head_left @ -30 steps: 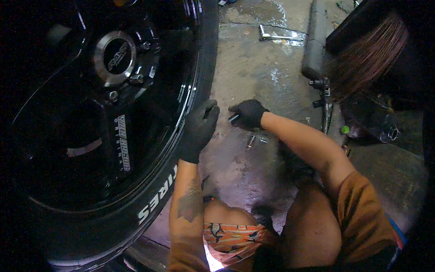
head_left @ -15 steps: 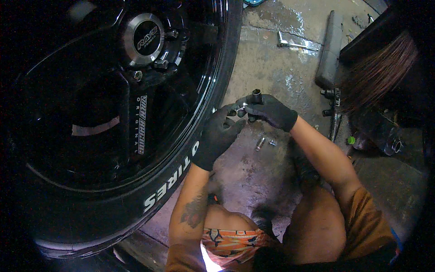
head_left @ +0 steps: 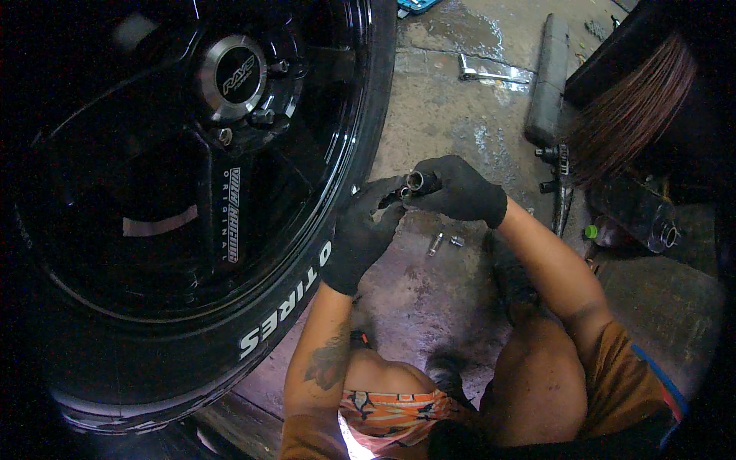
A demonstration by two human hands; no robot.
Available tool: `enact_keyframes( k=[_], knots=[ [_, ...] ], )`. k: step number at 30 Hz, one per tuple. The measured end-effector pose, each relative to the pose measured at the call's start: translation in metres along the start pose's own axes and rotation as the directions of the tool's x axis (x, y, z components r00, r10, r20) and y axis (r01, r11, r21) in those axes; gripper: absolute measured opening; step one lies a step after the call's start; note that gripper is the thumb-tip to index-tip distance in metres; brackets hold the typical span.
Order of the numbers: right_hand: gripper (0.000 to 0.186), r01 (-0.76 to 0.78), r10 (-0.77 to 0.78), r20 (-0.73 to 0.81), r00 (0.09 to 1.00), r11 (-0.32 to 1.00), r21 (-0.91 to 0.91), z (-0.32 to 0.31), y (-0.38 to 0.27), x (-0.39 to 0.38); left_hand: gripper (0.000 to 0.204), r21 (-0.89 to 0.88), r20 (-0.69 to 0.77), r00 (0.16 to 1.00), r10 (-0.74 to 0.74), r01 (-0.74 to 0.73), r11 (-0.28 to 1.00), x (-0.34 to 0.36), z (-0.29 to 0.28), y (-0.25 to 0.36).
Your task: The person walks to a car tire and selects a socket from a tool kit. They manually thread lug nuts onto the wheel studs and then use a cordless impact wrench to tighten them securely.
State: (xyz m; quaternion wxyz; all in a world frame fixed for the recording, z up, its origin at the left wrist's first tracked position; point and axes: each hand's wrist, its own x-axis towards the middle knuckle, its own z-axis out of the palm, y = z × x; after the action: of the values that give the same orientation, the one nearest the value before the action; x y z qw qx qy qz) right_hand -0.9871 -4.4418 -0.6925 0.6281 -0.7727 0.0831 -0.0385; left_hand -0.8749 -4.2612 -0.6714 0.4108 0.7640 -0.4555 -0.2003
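Observation:
My right hand point(head_left: 458, 192), in a dark glove, is closed on a short black socket point(head_left: 417, 181), its ring-shaped end turned up toward me. My left hand point(head_left: 364, 227), also gloved, meets it just right of the tyre, fingers curled at a small shiny metal piece point(head_left: 405, 192) under the socket, partly hidden by both hands. The big black wheel point(head_left: 213, 192), with a silver-ringed centre cap and bolts on its studs, fills the left side. Two small metal fittings point(head_left: 435, 244) lie on the concrete floor below my hands.
A chrome tool point(head_left: 491, 73) lies on the wet floor ahead. To the right are a long grey block point(head_left: 547, 80), a ratchet-like tool point(head_left: 562, 195), a broom head point(head_left: 636, 107) and plastic bottles point(head_left: 652, 222). A teal case point(head_left: 415, 6) is at the top edge.
My hands have come together beside the tyre, my left moving rightward. The socket came into clear view in my right hand and has since tipped, its end now lower and facing me.

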Motion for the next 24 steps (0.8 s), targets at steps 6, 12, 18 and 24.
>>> enact_keyframes(
  k=[6,12,18,24],
  knots=[
    [0.029,-0.011,0.004,-0.053,0.999,0.992,-0.124,0.002,-0.003,-0.001,0.031,0.017,0.058,0.997,0.058,-0.059,0.998,0.001,0.000,0.004],
    [0.044,-0.091,0.087,-0.077,0.993,0.994,-0.064,-0.001,-0.001,-0.003,0.029,-0.205,-0.055,0.982,-0.178,0.163,0.965,0.002,-0.003,-0.006],
    [0.049,0.200,-0.187,0.085,0.979,0.961,-0.191,-0.002,0.000,-0.008,0.027,-0.381,-0.100,0.912,-0.397,0.334,0.862,0.007,-0.024,0.015],
    [0.042,0.283,-0.296,-0.023,0.955,0.931,-0.231,-0.006,-0.009,-0.007,0.026,-0.250,-0.055,0.925,-0.376,0.352,0.902,0.008,-0.035,0.025]
  ],
)
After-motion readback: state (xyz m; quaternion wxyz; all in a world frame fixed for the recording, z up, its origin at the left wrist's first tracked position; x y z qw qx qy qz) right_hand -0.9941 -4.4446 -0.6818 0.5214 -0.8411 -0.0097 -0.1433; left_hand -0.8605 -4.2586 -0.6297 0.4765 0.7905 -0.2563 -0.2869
